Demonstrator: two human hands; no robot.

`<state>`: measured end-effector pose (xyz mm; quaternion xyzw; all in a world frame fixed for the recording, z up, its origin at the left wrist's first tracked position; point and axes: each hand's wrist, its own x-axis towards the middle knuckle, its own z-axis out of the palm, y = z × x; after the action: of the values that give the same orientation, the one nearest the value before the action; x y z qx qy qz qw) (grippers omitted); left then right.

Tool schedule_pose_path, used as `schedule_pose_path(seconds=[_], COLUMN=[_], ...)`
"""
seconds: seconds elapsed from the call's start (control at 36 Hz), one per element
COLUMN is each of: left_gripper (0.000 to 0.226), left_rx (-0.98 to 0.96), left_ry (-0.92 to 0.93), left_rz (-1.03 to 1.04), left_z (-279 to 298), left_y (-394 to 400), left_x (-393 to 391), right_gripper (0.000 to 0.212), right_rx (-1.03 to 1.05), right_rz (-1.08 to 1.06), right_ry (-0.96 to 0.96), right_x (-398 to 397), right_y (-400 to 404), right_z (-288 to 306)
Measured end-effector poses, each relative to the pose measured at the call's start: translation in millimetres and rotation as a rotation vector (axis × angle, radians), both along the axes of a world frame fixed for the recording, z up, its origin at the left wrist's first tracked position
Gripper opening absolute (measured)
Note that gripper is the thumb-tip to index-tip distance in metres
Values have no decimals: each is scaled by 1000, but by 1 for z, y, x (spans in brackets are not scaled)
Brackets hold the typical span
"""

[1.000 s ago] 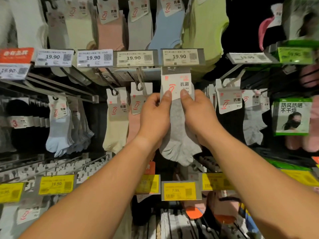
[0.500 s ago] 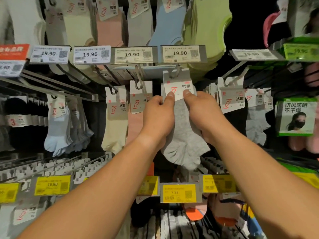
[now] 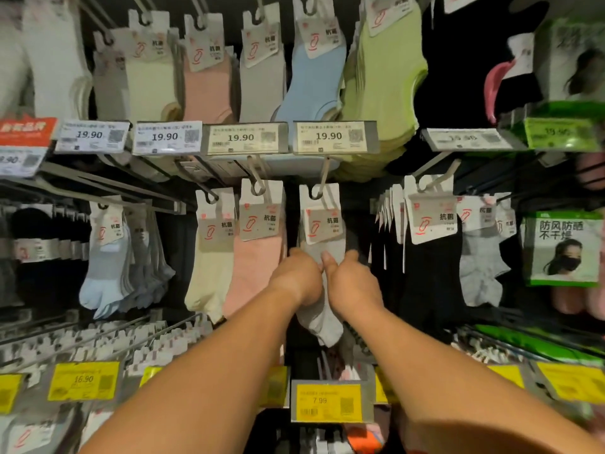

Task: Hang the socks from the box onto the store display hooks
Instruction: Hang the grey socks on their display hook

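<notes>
Left hand (image 3: 296, 278) and right hand (image 3: 352, 280) both gripping grey sock (image 3: 324, 250) on hook (image 3: 322, 178), fingertips hidden behind fabric

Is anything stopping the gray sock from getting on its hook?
Nothing visible does. The gray sock already hangs by its card from the hook under a 19.90 price tag. The left hand and right hand touch the sock lower down.

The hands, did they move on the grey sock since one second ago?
Yes. Both hands slid down from the card to the grey sock, under the hook.
</notes>
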<state>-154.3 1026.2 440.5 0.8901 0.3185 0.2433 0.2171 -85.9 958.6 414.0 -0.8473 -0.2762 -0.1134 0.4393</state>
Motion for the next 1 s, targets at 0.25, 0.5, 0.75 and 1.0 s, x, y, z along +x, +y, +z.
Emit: schedule_pose_path(seconds=[0.25,0.5,0.75,1.0], left_gripper=[31,27,36,44], left_rx=[389,486,470,400], left_ry=[305,40,102,201], left_rz=[-4,-296,-868,-1390], left_z=[4,-19,-85,-147], left_y=[-21,-71,-212,-395], left_x=[-36,-78,-113,-206], right_gripper=[57,41,46,43], right_rx=[-242,-300,-419,-488], right_rz=[-79,-306,-774,-1210], right_ry=[-126,-211,78,386], right_x=[-27,-101,-216,-362], right_y=[-27,-105,-282,-462], right_z=[-8,-34,-89,-152])
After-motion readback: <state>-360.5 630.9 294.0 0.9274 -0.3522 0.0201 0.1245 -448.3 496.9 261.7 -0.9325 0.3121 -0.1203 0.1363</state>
